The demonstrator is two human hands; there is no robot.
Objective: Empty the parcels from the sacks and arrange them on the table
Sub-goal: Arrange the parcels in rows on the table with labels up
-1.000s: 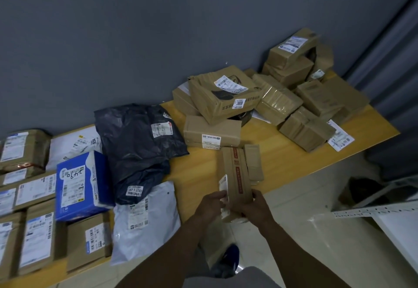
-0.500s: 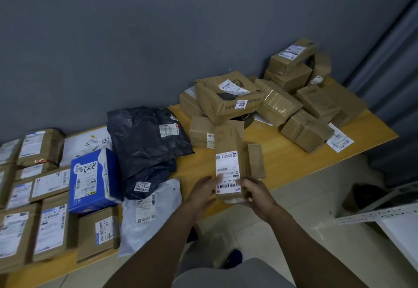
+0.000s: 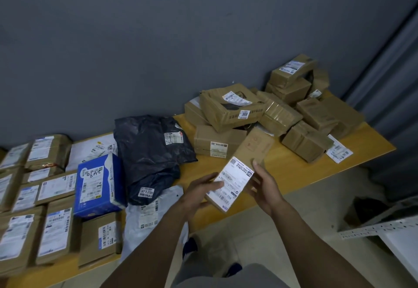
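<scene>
Broadly, the table (image 3: 294, 170) carries one loose heap of brown cartons (image 3: 233, 107) at the far right, too overlapped to count, plus one black poly bag (image 3: 149, 152) and one blue box (image 3: 97, 183). The long carton (image 3: 248, 149) is held tilted over the near edge, label up. It looks stiff and light, probably best gripped across its long sides. The left hand (image 3: 201, 188) pinches it, thumb on the label; the right hand (image 3: 264, 183) lays fairly straight fingers along its right side.

Dim grey wall (image 3: 158, 39) backs the wooden table (image 3: 294, 174) beyond the right hand (image 3: 264, 188); grey curtain (image 3: 389, 79) hangs further right.
</scene>
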